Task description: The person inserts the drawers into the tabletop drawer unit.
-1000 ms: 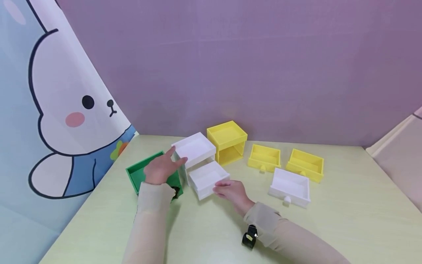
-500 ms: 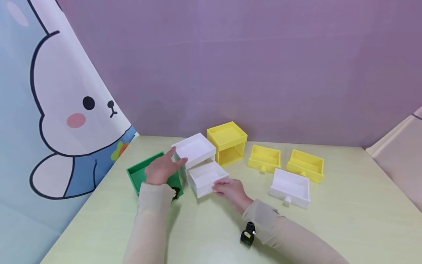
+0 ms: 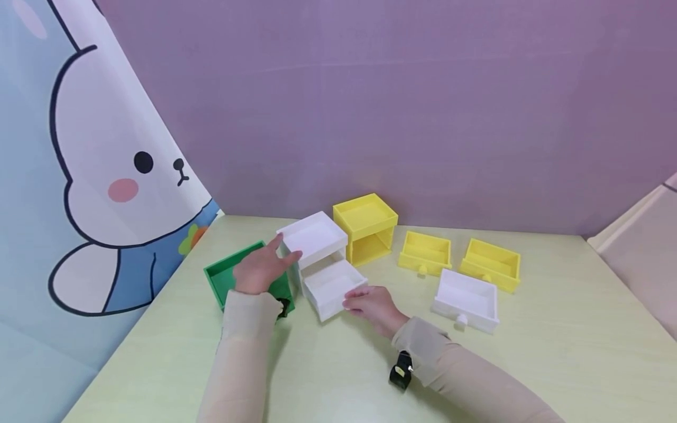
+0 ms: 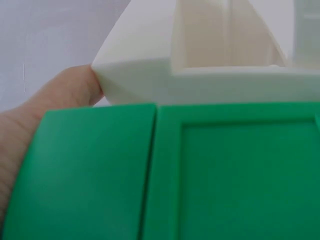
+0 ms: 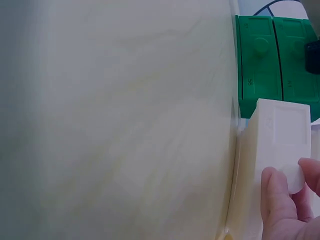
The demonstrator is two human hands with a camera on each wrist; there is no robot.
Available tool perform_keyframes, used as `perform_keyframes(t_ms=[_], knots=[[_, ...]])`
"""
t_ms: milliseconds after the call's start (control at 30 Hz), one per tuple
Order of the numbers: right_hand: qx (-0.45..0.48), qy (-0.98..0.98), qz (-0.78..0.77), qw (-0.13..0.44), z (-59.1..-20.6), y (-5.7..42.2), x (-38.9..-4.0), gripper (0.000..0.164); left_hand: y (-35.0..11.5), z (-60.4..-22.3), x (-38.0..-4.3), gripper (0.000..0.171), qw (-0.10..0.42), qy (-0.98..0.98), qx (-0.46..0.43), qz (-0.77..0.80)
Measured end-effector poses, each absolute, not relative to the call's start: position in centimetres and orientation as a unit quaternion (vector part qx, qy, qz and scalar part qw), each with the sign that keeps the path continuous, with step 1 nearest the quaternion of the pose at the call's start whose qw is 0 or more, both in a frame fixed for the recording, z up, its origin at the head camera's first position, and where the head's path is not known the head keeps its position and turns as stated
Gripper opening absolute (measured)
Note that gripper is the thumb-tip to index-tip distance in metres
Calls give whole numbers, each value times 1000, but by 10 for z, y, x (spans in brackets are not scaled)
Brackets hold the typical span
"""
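In the head view my right hand (image 3: 376,308) pinches the round knob (image 5: 293,178) of a white drawer (image 3: 335,284) between thumb and fingers. That drawer sticks out of the lower part of a white mini cabinet (image 3: 314,236), which has a tray-like top and an open gap above the drawer. My left hand (image 3: 258,270) reaches over a green drawer cabinet (image 3: 227,276), index finger and thumb extended against the white cabinet's left side. The left wrist view shows a digit touching the white cabinet's corner, beyond the green top.
A yellow cabinet (image 3: 366,217) with an open front stands right behind the white one. To the right lie two loose yellow drawers, one near (image 3: 425,252) and one farther right (image 3: 491,264), plus a loose white drawer (image 3: 466,298). A purple backdrop (image 3: 402,117) rises behind the table.
My right hand and the white drawer shifted slightly inward, then slightly back out toward me. My left hand has stayed in place on the white cabinet.
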State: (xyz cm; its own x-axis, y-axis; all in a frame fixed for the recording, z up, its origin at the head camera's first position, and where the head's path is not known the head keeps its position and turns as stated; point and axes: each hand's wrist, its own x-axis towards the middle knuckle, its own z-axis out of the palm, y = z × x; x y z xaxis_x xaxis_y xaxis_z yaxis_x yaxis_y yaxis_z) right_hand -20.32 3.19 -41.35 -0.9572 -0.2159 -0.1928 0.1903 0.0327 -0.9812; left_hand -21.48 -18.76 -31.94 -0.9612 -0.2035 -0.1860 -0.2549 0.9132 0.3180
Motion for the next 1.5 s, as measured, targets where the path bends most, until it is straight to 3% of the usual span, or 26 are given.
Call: perform_keyframes(t_ms=[567, 1100, 1500], knots=[[-13, 716, -682, 151, -415, 27, -204, 21, -187, -316, -216, 77, 80, 974, -120, 172], [-14, 678, -706, 204, -420, 30, -201, 15, -186, -322, -212, 79, 88, 980, -124, 131], [-19, 689, -699, 192, -416, 32, -207, 17, -186, -321, -214, 78, 89, 979, -124, 132]])
